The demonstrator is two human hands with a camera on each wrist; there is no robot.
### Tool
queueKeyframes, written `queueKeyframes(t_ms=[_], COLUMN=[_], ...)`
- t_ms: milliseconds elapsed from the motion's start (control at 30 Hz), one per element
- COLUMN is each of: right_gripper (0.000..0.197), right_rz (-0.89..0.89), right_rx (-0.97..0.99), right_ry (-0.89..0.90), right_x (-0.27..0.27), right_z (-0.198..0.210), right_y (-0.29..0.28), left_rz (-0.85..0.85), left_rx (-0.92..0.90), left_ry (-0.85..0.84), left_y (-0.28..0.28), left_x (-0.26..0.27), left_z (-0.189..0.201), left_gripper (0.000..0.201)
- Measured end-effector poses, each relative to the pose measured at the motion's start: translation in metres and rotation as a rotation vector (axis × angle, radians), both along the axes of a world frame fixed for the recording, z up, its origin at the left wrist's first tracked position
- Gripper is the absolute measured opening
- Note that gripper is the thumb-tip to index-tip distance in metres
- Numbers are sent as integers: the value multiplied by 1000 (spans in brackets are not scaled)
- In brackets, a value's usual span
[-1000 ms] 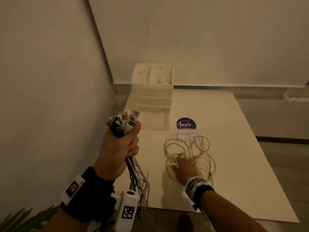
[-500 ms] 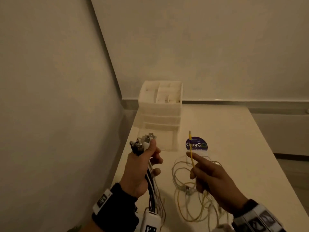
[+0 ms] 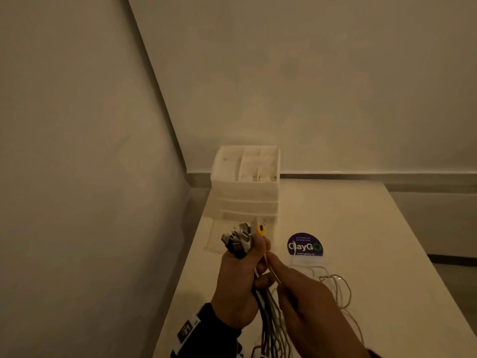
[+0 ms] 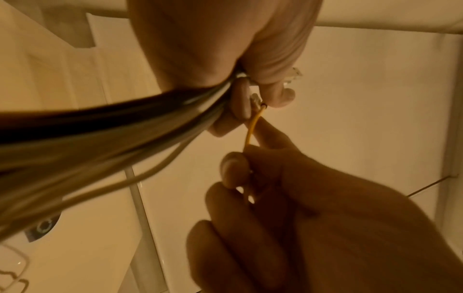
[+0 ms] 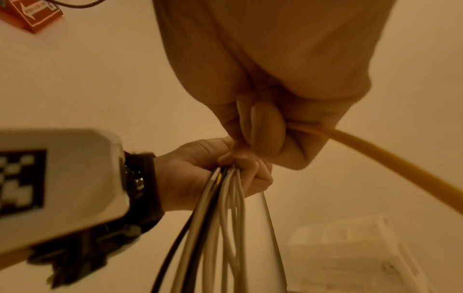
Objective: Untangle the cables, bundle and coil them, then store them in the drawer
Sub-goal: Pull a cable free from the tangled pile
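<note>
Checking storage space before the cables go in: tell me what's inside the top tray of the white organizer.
The white organizer shows open-top compartments split by white dividers. Nothing stands out in them, but dim light and the front walls hide their floors. The drawers below are translucent; their contents cannot be made out.

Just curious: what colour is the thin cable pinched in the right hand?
Yellow cable; the left wrist view shows it best.

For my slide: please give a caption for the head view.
Left hand grips cable bundle; right hand adds yellow cable.
</note>
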State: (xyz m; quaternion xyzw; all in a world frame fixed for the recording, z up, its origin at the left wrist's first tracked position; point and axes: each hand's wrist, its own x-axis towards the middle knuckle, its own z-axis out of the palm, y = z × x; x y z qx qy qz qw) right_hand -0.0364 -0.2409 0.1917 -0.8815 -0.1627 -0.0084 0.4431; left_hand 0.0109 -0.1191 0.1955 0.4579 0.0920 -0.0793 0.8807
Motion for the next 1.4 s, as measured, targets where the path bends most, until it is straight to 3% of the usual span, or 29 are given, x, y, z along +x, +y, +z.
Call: queueKeyframes(t_ms=[100, 233, 333, 433, 633, 700, 800, 867, 900, 967, 1033, 1167, 1300, 1400], right_gripper=[65, 61, 41, 24, 28, 33, 33, 34, 34, 35, 38, 35, 33, 28], right_rz=[15, 42, 65, 130, 86, 89, 131, 144, 135, 95, 54, 86, 131, 117], right_rx=[-20, -82, -72, -23, 13, -14, -74, -31, 19, 128, 277, 587, 592, 557], right_ry=[-18, -68, -87, 73, 342, 342, 252, 201, 201, 254, 360, 501, 499, 477], right_x=[-1, 0, -5, -16, -27, -28, -29, -28, -26, -22, -22, -28, -35, -41], right_z=[-1, 0, -6, -25, -48, -46, -25, -5, 4, 15, 16, 16, 8, -5], right_y=[7, 6, -4, -24, -58, -56, -43, -34, -29, -23, -20, -18, -14, -17], left_rz=[-8, 33, 138, 215, 82, 22, -60, -233, -307, -299, -226, -249, -114, 84], left_rx=[54, 170, 68, 17, 114, 214, 654, 921, 950, 864, 754, 781, 808, 689], left_ry=[-8, -41, -72, -88, -318, -402, -478, -529, -527, -418, -295, -351, -337, -242], left_y=[1, 10, 36, 75, 142, 146, 110, 71, 54, 37, 36, 35, 47, 74], left_x=[0, 5, 16, 22, 4, -10, -35, -53, -60, -69, -68, -71, -66, -52], left_z=[2, 9, 19, 38, 77, 82, 72, 54, 42, 24, 10, 8, 11, 7], left_gripper=[43, 33, 25, 32, 39, 42, 15, 12, 15, 21, 15, 13, 21, 10])
